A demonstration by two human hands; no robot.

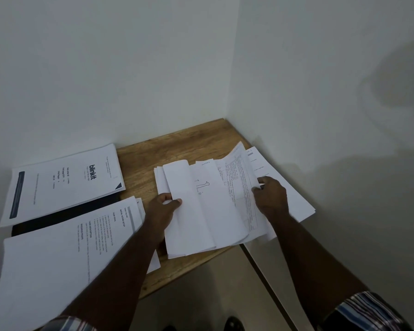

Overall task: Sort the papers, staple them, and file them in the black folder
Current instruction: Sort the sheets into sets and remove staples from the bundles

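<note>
— What have you got in your hands?

— My left hand (164,207) pinches the near-left edge of a loose pile of papers (201,211), thumb on top and fingers curled under the sheets. My right hand (270,197) grips the pile's right side, fingers curled over a sheet with a printed table (239,187) that stands tilted up from the rest. The top sheets are creased lengthways, and one shows a small line drawing.

— Where does the pile sit?

— On the wooden worktop (184,142), in the corner where the two white walls meet. Its near edge hangs a little past the front of the worktop, and more sheets fan out under my right hand toward the wall.

— And the black folder?

— The black folder (65,215) lies flat at the left, mostly covered. A sheet headed "blinkit" (65,182) rests on its far part, and a stack with a printed task list (65,259) covers the near part, so only a dark strip shows between them. My left forearm crosses over that stack's right corner.

— Any stapler?

— I cannot tell.
</note>
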